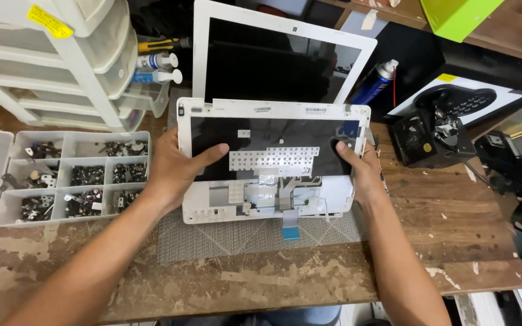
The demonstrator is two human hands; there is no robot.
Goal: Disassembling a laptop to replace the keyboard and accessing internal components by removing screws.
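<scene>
While both hands grip its sides, left hand at 9 o'clock, right hand at 3, the panel tilts underside-up above the mat, exposing its ribbon cable.

Two bare forearms and hands, the left hand and right hand, with no sleeves, gloves, rings, watch or bracelets visible, short trimmed nails on the fingers.
</scene>
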